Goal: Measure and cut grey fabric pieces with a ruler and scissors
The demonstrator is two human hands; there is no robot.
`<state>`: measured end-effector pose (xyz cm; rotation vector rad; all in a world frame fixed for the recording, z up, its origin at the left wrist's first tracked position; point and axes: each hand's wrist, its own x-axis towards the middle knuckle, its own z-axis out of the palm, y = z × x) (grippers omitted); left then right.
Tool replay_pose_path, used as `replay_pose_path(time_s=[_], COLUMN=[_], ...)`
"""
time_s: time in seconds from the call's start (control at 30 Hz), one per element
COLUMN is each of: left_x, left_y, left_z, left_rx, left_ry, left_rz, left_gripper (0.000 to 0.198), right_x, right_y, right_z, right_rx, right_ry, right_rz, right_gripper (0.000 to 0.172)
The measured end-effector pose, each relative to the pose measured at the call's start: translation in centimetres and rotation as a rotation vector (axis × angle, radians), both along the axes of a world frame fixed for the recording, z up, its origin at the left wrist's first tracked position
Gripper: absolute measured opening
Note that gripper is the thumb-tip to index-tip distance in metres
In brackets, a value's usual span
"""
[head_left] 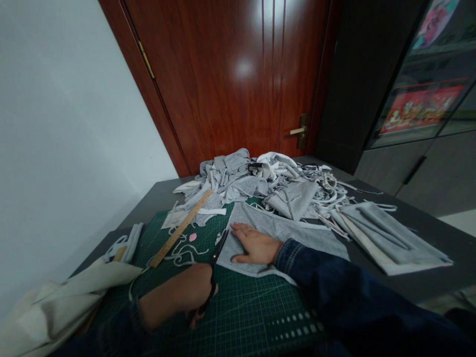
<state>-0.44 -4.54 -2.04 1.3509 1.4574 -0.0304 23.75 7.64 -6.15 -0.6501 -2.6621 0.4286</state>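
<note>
My left hand [195, 287] is closed around the handles of black scissors [221, 244]. Their blades point away from me along the left edge of a grey fabric piece [305, 239]; whether they are parted, I cannot tell. On that fabric, near the same edge, my right hand [257, 246] lies flat with its fingers stretched out. The cloth has a pale border and rests on a green cutting mat [245, 305]. A wooden ruler [182, 228] lies slantwise left of the scissors, with pale cord scraps [182, 257] and a small pink piece [192, 237] beside it.
Grey and white fabric scraps [238, 173] are heaped at the back of the dark table [152, 198]. Folded grey cloth [390, 233] lies at the right, cream fabric [55, 302] at the near left. A wooden door [230, 89] stands behind.
</note>
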Motion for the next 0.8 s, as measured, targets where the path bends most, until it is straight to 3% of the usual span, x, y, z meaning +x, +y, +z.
replay_pose_path(time_s=[0.23, 0.47, 0.6, 0.8], left_x=[-1.1, -2.4, -2.4, -2.1], left_y=[1.6, 2.2, 2.1, 1.6], left_z=[-3.3, -5.4, -5.4, -3.6], left_rx=[-0.073, -0.105, -0.098, -0.051], left_ry=[-0.251, -0.374, -0.386, -0.35], left_rz=[-0.011, -0.014, -0.016, -0.023], left_gripper=[0.052, 0.052, 0.05, 0.041], right_x=[0.0, 0.0, 0.1, 0.0], right_y=[0.1, 0.0, -0.2, -0.2], right_z=[-0.3, -0.1, 0.2, 0.4], right_rx=[0.006, 0.015, 0.019, 0.006], right_ry=[0.012, 0.008, -0.005, -0.014], right_rz=[0.006, 0.002, -0.005, -0.008], right_gripper=[0.096, 0.094, 0.094, 0.093])
